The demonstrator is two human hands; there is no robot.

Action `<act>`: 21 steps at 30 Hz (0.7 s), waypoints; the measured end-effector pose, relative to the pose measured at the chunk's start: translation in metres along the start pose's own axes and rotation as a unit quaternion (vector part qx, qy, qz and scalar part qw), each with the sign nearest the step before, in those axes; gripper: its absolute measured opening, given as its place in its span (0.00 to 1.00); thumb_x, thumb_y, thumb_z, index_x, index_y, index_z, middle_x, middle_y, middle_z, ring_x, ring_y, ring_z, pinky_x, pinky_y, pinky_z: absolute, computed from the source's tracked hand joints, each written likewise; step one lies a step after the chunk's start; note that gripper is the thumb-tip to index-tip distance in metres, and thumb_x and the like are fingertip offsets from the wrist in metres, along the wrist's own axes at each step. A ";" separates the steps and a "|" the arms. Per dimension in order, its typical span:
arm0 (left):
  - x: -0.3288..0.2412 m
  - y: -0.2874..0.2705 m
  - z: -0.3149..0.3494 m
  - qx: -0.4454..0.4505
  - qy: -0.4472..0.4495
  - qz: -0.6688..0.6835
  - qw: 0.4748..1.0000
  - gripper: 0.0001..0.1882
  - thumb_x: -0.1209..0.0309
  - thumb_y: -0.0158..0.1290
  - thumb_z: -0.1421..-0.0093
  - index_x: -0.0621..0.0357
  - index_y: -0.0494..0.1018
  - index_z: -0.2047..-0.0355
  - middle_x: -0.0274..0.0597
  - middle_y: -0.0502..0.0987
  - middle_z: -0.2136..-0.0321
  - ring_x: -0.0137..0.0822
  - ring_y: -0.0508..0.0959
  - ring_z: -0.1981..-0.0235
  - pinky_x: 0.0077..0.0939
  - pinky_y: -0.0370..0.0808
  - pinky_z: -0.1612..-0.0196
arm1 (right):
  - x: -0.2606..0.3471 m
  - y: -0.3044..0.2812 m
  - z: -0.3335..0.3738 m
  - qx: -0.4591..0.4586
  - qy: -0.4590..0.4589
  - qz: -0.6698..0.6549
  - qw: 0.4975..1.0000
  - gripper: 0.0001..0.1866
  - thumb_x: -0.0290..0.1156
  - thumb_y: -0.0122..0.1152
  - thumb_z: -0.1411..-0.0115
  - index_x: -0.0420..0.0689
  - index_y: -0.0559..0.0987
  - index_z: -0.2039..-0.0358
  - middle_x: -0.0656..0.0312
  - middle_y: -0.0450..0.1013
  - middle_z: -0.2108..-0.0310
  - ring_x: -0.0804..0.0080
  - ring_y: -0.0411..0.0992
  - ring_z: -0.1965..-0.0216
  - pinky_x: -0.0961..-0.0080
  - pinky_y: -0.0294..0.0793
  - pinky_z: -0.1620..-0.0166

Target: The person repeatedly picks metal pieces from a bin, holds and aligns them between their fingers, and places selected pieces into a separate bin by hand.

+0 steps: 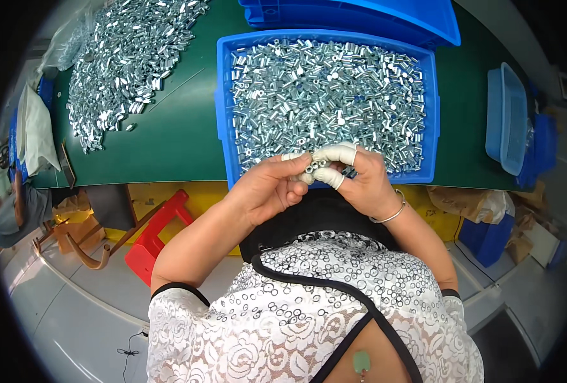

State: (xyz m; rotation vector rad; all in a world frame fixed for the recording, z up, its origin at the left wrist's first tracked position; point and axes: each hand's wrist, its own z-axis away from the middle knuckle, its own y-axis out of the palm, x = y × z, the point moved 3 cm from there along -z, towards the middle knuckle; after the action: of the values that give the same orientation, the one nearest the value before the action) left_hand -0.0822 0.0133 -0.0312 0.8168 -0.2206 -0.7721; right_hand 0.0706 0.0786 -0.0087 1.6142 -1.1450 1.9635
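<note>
Several small silvery metal sleeves (315, 166) are pinched between my two hands, their round open ends facing up. My left hand (272, 185) is closed on them from the left, thumb and fingers together. From the right, my right hand (360, 175) grips them too, with white finger cots on its thumb and forefinger. Both hands are over the near edge of a blue plastic bin (224, 127). A thick layer of similar metal sleeves (328, 96) fills that bin. How many pieces each hand has is hidden by the fingers.
A big heap of shiny metal parts (127, 57) lies on the green table (181, 140) at the left, near a thin rod (177, 89). Another blue bin (360, 16) stands behind. A lighter blue tray (507, 121) is at the right, and a red stool (159, 236) below left.
</note>
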 end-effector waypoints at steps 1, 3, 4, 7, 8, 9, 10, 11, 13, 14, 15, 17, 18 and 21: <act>-0.001 -0.003 0.002 -0.002 -0.003 0.001 1.000 0.09 0.67 0.53 0.40 0.60 0.71 0.66 0.32 0.72 0.77 0.21 0.71 0.81 0.12 0.66 0.82 | 0.002 0.003 -0.002 -0.001 -0.009 0.018 1.000 0.11 0.25 0.65 0.51 0.43 0.78 0.65 0.62 0.72 0.76 0.75 0.70 0.78 0.79 0.70 0.73; -0.003 -0.009 0.006 -0.005 -0.007 0.005 1.000 0.09 0.67 0.53 0.40 0.60 0.71 0.67 0.32 0.72 0.77 0.21 0.71 0.81 0.12 0.66 0.82 | 0.005 0.009 -0.003 0.001 -0.005 0.017 1.000 0.11 0.24 0.65 0.51 0.42 0.78 0.65 0.61 0.73 0.74 0.75 0.71 0.77 0.79 0.71 0.73; -0.003 -0.012 0.008 -0.007 -0.011 0.005 1.000 0.09 0.67 0.53 0.40 0.60 0.71 0.67 0.32 0.72 0.78 0.21 0.71 0.82 0.12 0.66 0.82 | 0.006 0.013 -0.002 0.001 -0.003 0.015 1.000 0.10 0.23 0.65 0.51 0.41 0.79 0.65 0.61 0.74 0.73 0.75 0.72 0.76 0.80 0.71 0.72; -0.003 -0.019 0.012 -0.015 -0.020 0.008 1.000 0.09 0.67 0.53 0.39 0.60 0.71 0.67 0.33 0.72 0.78 0.21 0.71 0.83 0.12 0.66 0.83 | 0.009 0.021 -0.003 0.002 -0.010 0.026 1.000 0.10 0.22 0.65 0.51 0.40 0.79 0.65 0.60 0.75 0.71 0.75 0.73 0.75 0.81 0.72 0.72; -0.003 -0.021 0.013 -0.021 -0.018 0.009 1.000 0.09 0.67 0.53 0.39 0.61 0.71 0.67 0.33 0.72 0.79 0.22 0.71 0.84 0.13 0.66 0.83 | 0.010 0.023 -0.003 0.000 -0.019 0.040 0.999 0.11 0.22 0.66 0.52 0.41 0.79 0.65 0.60 0.75 0.71 0.74 0.73 0.76 0.81 0.72 0.73; -0.002 -0.024 0.014 -0.028 -0.017 0.010 0.999 0.09 0.67 0.53 0.39 0.61 0.71 0.68 0.34 0.72 0.79 0.22 0.71 0.84 0.13 0.66 0.83 | 0.010 0.025 -0.004 -0.003 -0.029 0.054 0.998 0.12 0.22 0.66 0.52 0.41 0.79 0.65 0.60 0.75 0.71 0.74 0.73 0.76 0.81 0.72 0.73; -0.002 -0.027 0.014 -0.034 -0.015 0.011 0.999 0.09 0.67 0.53 0.39 0.61 0.71 0.68 0.34 0.73 0.79 0.22 0.70 0.85 0.13 0.66 0.83 | 0.009 0.027 -0.004 -0.002 -0.026 0.052 0.998 0.12 0.22 0.66 0.52 0.41 0.79 0.65 0.60 0.75 0.71 0.74 0.73 0.76 0.81 0.72 0.73; -0.002 -0.030 0.014 -0.037 -0.019 0.013 0.999 0.09 0.67 0.53 0.39 0.61 0.71 0.68 0.34 0.73 0.79 0.22 0.70 0.85 0.13 0.66 0.83 | 0.008 0.030 -0.005 -0.003 -0.035 0.063 0.997 0.12 0.23 0.66 0.52 0.41 0.79 0.65 0.60 0.75 0.72 0.74 0.73 0.76 0.81 0.72 0.73; -0.003 -0.036 0.015 -0.032 -0.017 0.012 0.999 0.09 0.67 0.52 0.39 0.61 0.71 0.68 0.35 0.73 0.79 0.22 0.70 0.86 0.14 0.65 0.84 | 0.007 0.034 -0.006 -0.005 -0.053 0.085 0.995 0.12 0.23 0.67 0.53 0.42 0.78 0.65 0.60 0.75 0.72 0.73 0.73 0.76 0.80 0.72 0.74; -0.004 -0.037 0.015 -0.029 -0.017 0.011 0.999 0.10 0.67 0.52 0.39 0.62 0.71 0.68 0.35 0.73 0.80 0.23 0.70 0.86 0.14 0.65 0.84 | 0.006 0.037 -0.007 -0.004 -0.049 0.083 0.995 0.12 0.23 0.67 0.53 0.42 0.78 0.65 0.60 0.75 0.72 0.73 0.73 0.76 0.80 0.72 0.74; -0.004 -0.039 0.015 -0.031 -0.019 0.013 0.999 0.10 0.67 0.52 0.39 0.62 0.71 0.68 0.35 0.73 0.80 0.23 0.70 0.86 0.14 0.65 0.84 | 0.006 0.039 -0.008 -0.001 -0.053 0.086 0.995 0.13 0.23 0.67 0.53 0.42 0.78 0.65 0.60 0.75 0.72 0.72 0.73 0.76 0.80 0.72 0.74; -0.007 -0.040 0.017 -0.035 -0.019 -0.003 0.999 0.10 0.66 0.51 0.38 0.61 0.71 0.69 0.35 0.71 0.81 0.23 0.68 0.86 0.16 0.62 0.84 | 0.005 0.043 -0.008 0.006 -0.061 0.094 0.994 0.13 0.23 0.67 0.53 0.43 0.78 0.65 0.60 0.74 0.72 0.72 0.73 0.76 0.80 0.72 0.74; -0.008 -0.040 0.018 -0.037 -0.019 -0.010 0.999 0.10 0.66 0.50 0.38 0.61 0.71 0.69 0.34 0.70 0.82 0.24 0.68 0.86 0.17 0.60 0.85 | 0.004 0.045 -0.009 0.007 -0.058 0.093 0.994 0.13 0.23 0.67 0.53 0.43 0.78 0.65 0.60 0.74 0.72 0.72 0.73 0.76 0.80 0.72 0.74; -0.009 -0.044 0.020 -0.026 -0.007 -0.022 0.999 0.10 0.66 0.50 0.38 0.61 0.71 0.70 0.35 0.70 0.83 0.24 0.67 0.87 0.17 0.60 0.85 | 0.005 0.049 -0.010 0.000 -0.063 0.084 0.994 0.13 0.24 0.67 0.53 0.42 0.78 0.65 0.60 0.75 0.72 0.72 0.73 0.76 0.80 0.72 0.74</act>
State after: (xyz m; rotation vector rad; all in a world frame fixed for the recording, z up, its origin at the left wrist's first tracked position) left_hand -0.1210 -0.0112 -0.0482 0.7689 -0.1942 -0.8222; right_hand 0.0284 0.0550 -0.0222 1.7123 -1.3697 1.9867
